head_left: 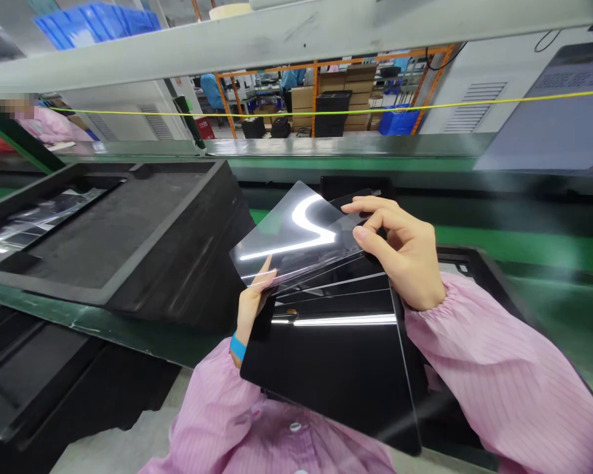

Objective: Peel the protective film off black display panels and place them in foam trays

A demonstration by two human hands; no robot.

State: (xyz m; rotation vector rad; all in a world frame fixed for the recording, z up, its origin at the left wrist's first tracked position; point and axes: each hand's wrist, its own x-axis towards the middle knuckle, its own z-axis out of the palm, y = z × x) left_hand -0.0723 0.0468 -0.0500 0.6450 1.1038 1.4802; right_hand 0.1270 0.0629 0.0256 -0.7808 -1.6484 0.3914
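A glossy black glass panel (pixel 331 375), perhaps a screen, is tilted in front of my body and reflects a strip of light. My left hand (pixel 253 299), with a blue band at the wrist, grips the panel's left side; most of its fingers are hidden behind it. Over the panel's far end stands a clear plastic film (pixel 281 230), lifted away and bright with glare. My right hand (pixel 400 253) pinches the film's right side between thumb and fingers, close to the panel's far right edge.
Black foam trays (pixel 143 230) are stacked on the left, with film-covered pieces in the top one. Another black tray (pixel 479 257) lies under my right forearm on the green bench (pixel 563 303). A pale beam (pixel 277 39) and a yellow cord (pixel 257 113) cross ahead. A person in pink (pixel 49 125) is at far left.
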